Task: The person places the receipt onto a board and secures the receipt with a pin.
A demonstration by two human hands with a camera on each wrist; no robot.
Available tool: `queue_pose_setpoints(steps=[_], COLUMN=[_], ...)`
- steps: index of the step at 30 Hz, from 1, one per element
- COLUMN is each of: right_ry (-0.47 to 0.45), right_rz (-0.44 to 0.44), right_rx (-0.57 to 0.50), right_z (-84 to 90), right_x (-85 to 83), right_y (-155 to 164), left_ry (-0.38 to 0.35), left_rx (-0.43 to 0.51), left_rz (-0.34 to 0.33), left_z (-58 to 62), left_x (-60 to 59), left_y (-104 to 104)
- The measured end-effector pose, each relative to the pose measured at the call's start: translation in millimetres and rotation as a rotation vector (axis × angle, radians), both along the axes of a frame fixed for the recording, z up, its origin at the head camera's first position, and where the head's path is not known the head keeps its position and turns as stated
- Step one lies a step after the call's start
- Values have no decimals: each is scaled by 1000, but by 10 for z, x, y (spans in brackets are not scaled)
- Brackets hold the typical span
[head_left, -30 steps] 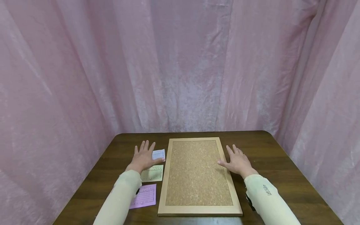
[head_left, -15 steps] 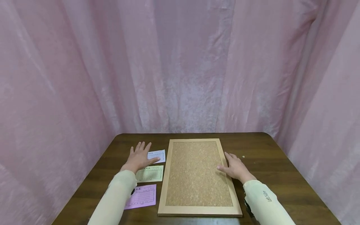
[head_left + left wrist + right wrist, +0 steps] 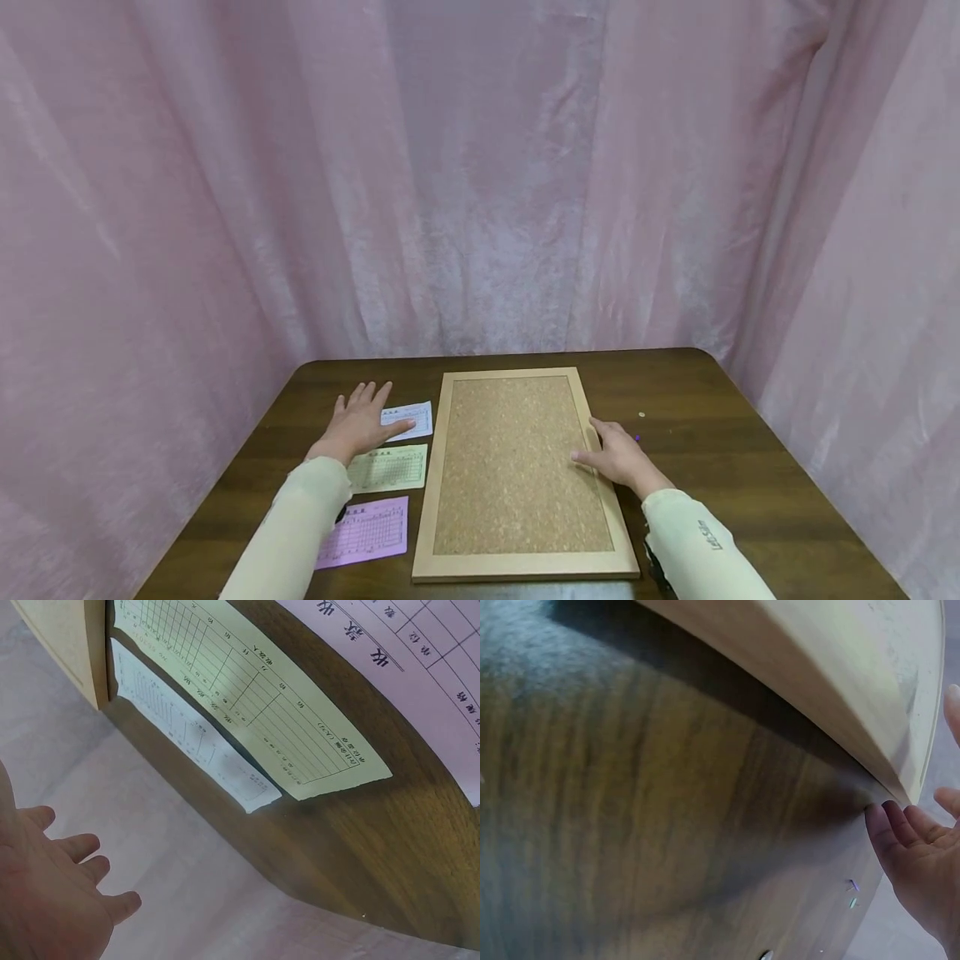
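I saw the left hand lying flat, fingers spread, its thumb on the white slip left of the cork board. The right hand, fingers relaxed and holding nothing, rested on the board's right frame, on the table.

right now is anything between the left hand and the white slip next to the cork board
Nothing visible stands in the way. The left hand lies flat on the table with its thumb already at the white slip, which lies bare beside the cork board. The green slip lies nearer the person, off that path.
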State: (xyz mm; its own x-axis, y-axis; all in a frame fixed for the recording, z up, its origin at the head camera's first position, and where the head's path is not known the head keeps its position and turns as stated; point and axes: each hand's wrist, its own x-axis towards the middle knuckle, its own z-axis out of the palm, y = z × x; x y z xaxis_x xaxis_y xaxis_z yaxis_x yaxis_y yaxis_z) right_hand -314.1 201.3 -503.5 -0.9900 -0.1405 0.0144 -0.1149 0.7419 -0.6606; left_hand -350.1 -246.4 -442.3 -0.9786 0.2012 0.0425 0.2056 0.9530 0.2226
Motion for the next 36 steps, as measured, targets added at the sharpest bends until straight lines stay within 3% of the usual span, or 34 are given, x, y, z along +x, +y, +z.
queue_pose_setpoints(steps=[16,36], right_ry=[-2,47], right_rz=[7,72], right_rx=[-21,67], right_z=[-10,-47], right_x=[107,163], right_y=[22,58], left_ry=[-24,-62], left_rx=[67,113], left_rz=[5,44], left_z=[-26,-136], left_x=[42,14], left_y=[-178,-412])
